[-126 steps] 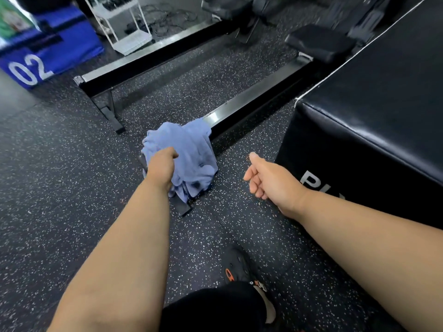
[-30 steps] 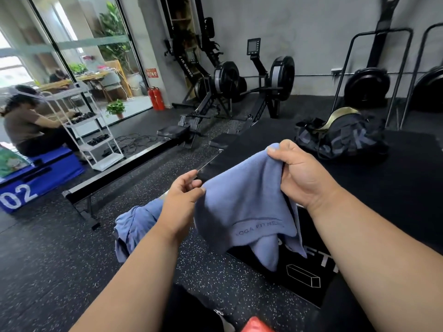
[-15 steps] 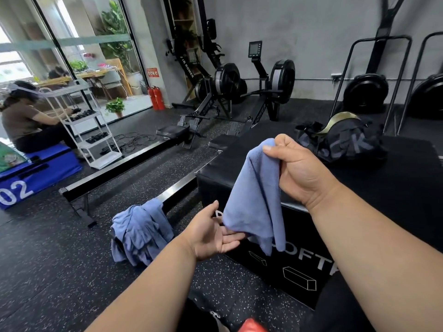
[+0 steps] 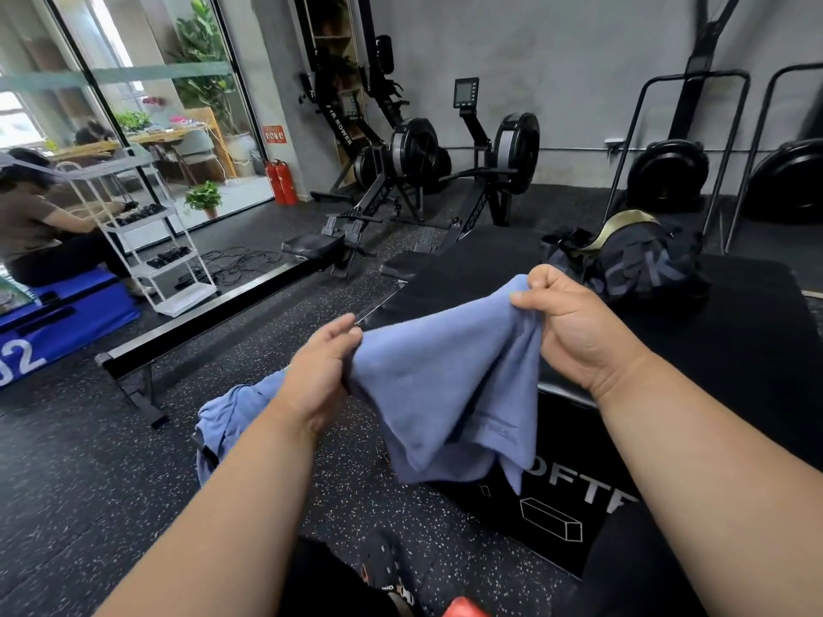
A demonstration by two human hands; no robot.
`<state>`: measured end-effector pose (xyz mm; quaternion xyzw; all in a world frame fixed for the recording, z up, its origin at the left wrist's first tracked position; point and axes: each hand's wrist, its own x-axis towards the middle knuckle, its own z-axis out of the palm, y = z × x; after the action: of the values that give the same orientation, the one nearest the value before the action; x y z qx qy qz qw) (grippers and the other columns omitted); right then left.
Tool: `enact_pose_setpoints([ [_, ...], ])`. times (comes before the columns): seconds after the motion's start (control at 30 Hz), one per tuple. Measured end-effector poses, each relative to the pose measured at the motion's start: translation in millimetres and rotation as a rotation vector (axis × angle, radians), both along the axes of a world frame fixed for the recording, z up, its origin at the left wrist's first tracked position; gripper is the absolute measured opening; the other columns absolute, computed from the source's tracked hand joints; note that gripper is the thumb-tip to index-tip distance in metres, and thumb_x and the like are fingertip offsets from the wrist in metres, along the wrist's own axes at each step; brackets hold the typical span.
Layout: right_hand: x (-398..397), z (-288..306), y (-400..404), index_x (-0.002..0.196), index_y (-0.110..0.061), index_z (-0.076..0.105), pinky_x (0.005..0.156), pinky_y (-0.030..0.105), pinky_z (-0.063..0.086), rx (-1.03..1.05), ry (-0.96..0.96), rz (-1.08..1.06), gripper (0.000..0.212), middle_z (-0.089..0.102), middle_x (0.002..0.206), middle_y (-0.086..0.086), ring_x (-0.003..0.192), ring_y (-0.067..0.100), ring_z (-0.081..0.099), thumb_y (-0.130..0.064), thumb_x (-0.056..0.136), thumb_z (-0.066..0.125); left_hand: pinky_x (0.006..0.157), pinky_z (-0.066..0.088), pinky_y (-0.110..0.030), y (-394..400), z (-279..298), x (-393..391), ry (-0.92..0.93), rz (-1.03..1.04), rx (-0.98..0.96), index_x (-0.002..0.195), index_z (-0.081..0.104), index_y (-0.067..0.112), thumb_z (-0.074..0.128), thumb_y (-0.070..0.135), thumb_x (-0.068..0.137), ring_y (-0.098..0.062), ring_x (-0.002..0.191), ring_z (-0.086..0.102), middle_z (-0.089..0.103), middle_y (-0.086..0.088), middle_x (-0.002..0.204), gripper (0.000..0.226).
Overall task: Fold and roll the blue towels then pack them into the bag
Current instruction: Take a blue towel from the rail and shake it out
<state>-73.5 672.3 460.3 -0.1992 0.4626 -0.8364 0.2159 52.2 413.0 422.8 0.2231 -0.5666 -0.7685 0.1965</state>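
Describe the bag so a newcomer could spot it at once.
Find the big black padded box on the person's right. The bag lies on its far top, behind the blue towel stretched between both hands. It is a dark, slumped duffel with large faded letters and an olive-gold strap, the only soft thing up there.

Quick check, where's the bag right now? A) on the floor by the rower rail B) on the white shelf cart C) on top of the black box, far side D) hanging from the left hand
C: the dark bag sits on top of the black box, beyond the towel held up by both hands.
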Motion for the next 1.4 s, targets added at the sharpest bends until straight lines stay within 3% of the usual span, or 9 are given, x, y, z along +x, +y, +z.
enact_pose_setpoints([
  [0.17,1,-2,21,0.091,-0.018,0.057,0.074,0.035,0.05,-0.063,-0.152,0.021,0.011,0.06,0.086,0.007,0.077,0.022,0.063,-0.007,0.089,0.057,0.097,0.048,-0.028,-19,31,6,0.037,-0.005,-0.405,0.124,0.07,0.027,0.073,0.025,0.091,-0.008,0.105,0.065,0.072,0.003,0.122,0.034],
  [0.37,-3,-8,22,0.133,-0.009,0.057,0.093,0.048,0.056,-0.083,-0.261,-0.029,0.034,0.07,0.12,0.025,0.107,0.036,0.072,-0.02,0.102,0.049,0.094,0.048,-0.026,-16,46,1,0.014,-0.056,-0.718,0.118,0.073,0.034,0.067,0.007,0.096,-0.004,0.101,0.064,0.073,0.012,0.115,0.035],
  [0.5,-9,-7,30,0.132,-0.006,0.055,0.108,0.05,0.047,-0.109,-0.302,0.013,0.04,0.064,0.128,0.023,0.118,0.039,0.063,-0.027,0.097,0.056,0.072,0.043,-0.024,-16,59,1,0.023,-0.045,-0.783,0.123,0.07,0.035,0.065,0.009,0.099,0.002,0.078,0.055,0.064,0.021,0.098,0.037],
  [0.7,-4,-12,24,0.115,-0.011,0.06,0.086,0.043,0.054,0.01,-0.236,-0.061,0.016,0.072,0.103,0.017,0.095,0.031,0.071,-0.017,0.105,0.049,0.096,0.05,-0.03,-21,64,2,0.012,-0.125,-0.808,0.122,0.071,0.04,0.072,0.01,0.093,-0.006,0.104,0.064,0.071,0.011,0.119,0.042],
  [0.83,-3,-19,22,0.125,-0.006,0.066,0.096,0.049,0.054,0.152,-0.177,-0.078,0.027,0.076,0.114,0.02,0.107,0.034,0.072,-0.017,0.106,0.049,0.086,0.045,-0.028,-25,64,4,-0.041,-0.117,-0.931,0.126,0.069,0.037,0.074,0.008,0.091,-0.001,0.094,0.059,0.068,0.014,0.11,0.046],
  [0.93,-1,-18,21,0.108,-0.009,0.074,0.077,0.031,0.054,0.188,-0.064,-0.149,0.024,0.076,0.092,0.007,0.086,0.018,0.07,-0.011,0.104,0.051,0.072,0.044,-0.026,-22,62,6,-0.028,-0.076,-0.939,0.124,0.07,0.033,0.073,0.003,0.091,0.003,0.076,0.056,0.064,0.02,0.094,0.044],
  [1.03,-1,-16,19,0.097,-0.011,0.075,0.072,0.03,0.053,0.167,-0.06,-0.158,0.021,0.075,0.091,0.005,0.085,0.018,0.068,-0.009,0.102,0.054,0.083,0.048,-0.024,-25,58,7,0.0,-0.03,-0.92,0.12,0.073,0.035,0.075,0.007,0.092,0.005,0.087,0.06,0.069,0.022,0.105,0.039],
  [1.13,-1,-18,16,0.094,-0.015,0.079,0.076,0.033,0.045,0.336,0.053,-0.176,0.018,0.075,0.09,0.004,0.087,0.02,0.063,-0.007,0.099,0.063,0.077,0.048,-0.024,-27,54,6,-0.011,-0.037,-0.898,0.11,0.076,0.038,0.075,0.013,0.095,0.006,0.075,0.059,0.072,0.02,0.094,0.029],
  [1.4,0,-15,11,0.09,-0.016,0.072,0.069,0.014,0.047,0.429,0.289,-0.195,0.024,0.07,0.075,-0.013,0.072,0.001,0.059,0.007,0.096,0.064,0.09,0.05,-0.026,-35,54,6,0.027,0.056,-0.762,0.111,0.077,0.031,0.067,0.017,0.101,0.0,0.093,0.066,0.076,0.014,0.105,0.02],
])
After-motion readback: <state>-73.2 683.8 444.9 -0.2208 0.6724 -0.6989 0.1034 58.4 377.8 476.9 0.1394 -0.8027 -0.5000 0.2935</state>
